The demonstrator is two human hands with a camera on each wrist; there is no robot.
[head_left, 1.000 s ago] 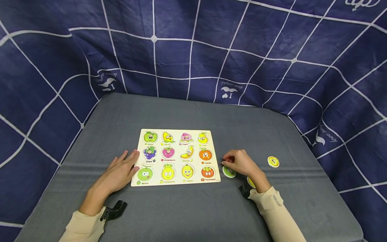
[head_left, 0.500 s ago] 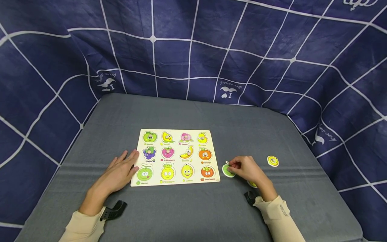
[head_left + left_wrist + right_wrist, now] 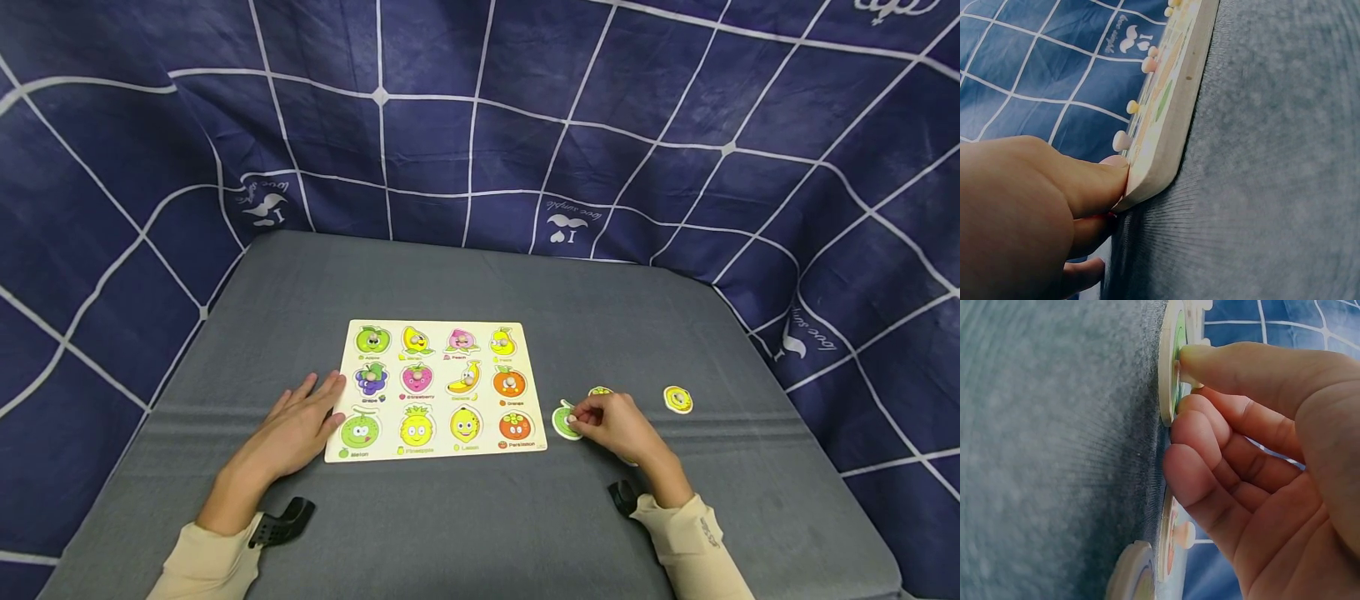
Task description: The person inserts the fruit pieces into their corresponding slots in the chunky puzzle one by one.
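Observation:
My left hand (image 3: 296, 429) lies on the left edge of a cream wooden fruit puzzle board (image 3: 442, 448), fingers extended. In the left wrist view, the thumb (image 3: 1094, 184) presses near the board's corner. To the right of the board, a green melon puzzle piece (image 3: 562, 423) lies on the table. My right hand (image 3: 618, 425) pinches at this piece with thumb and index finger. In the right wrist view, the thumb tip touches the green face of the melon piece (image 3: 1165, 369), and the other fingers are curled beneath. The knob is partly hidden by the fingers.
A round yellow piece (image 3: 678, 400) lies further right on the grey table (image 3: 480, 525). Another yellow piece (image 3: 600, 390) shows behind the right hand, and one more is mostly hidden under the right wrist. Blue checked cloth (image 3: 465, 125) hangs around the table.
My right hand has shifted right and toward me, and its thumb and index finger have come down onto the melon piece. The yellow piece behind it now shows. My left hand stays put.

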